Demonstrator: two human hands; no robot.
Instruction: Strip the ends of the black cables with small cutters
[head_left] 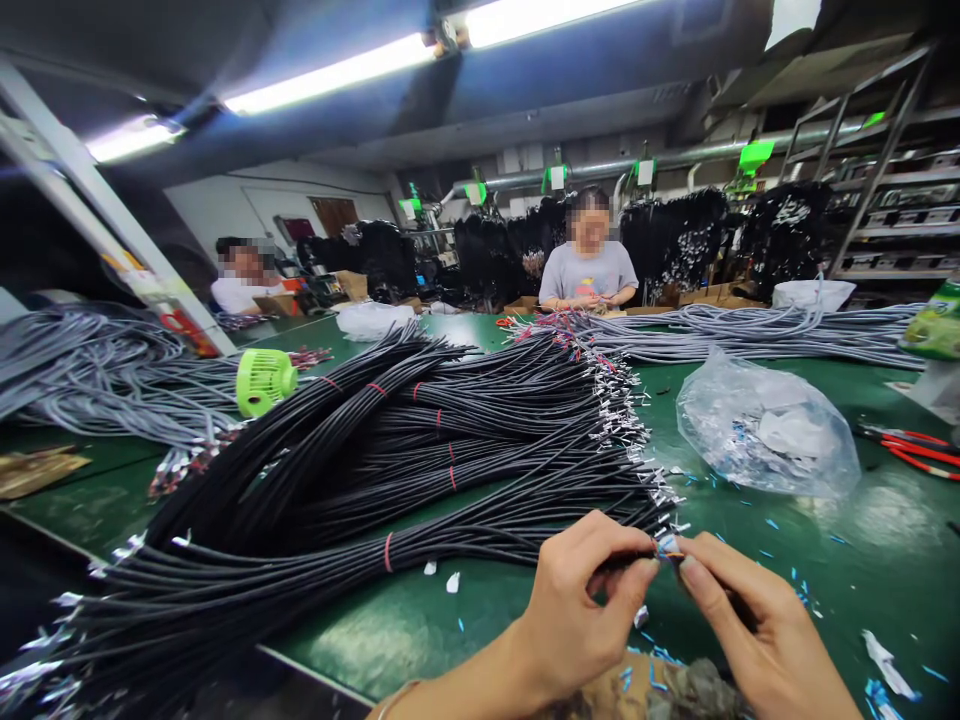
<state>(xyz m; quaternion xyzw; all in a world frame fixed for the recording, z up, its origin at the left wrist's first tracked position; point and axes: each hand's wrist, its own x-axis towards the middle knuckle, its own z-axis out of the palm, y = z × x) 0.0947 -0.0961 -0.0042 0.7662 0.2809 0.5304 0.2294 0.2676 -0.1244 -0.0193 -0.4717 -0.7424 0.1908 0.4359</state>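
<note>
At the front right of the bench, my left hand (574, 605) is closed in a pinch around the end of a black cable. From that cable end come small wires with white wrapping (668, 546), blue and orange among the colours. My right hand (761, 620) pinches these wires from the other side, thumb against fingertips, so the two hands nearly meet. Just left of them spread many black cables (465, 530) in bundles bound with red ties (388, 552). Their white-tipped ends (622, 410) fan out beyond my hands.
A clear plastic bag (769, 425) holding scraps lies on the green bench (817, 545), near red-handled pliers (922, 450). Blue and white trimmings litter the surface. Grey cables (750, 330) and a green fan (264, 382) lie farther off. A co-worker (589, 265) sits opposite; another person is far left.
</note>
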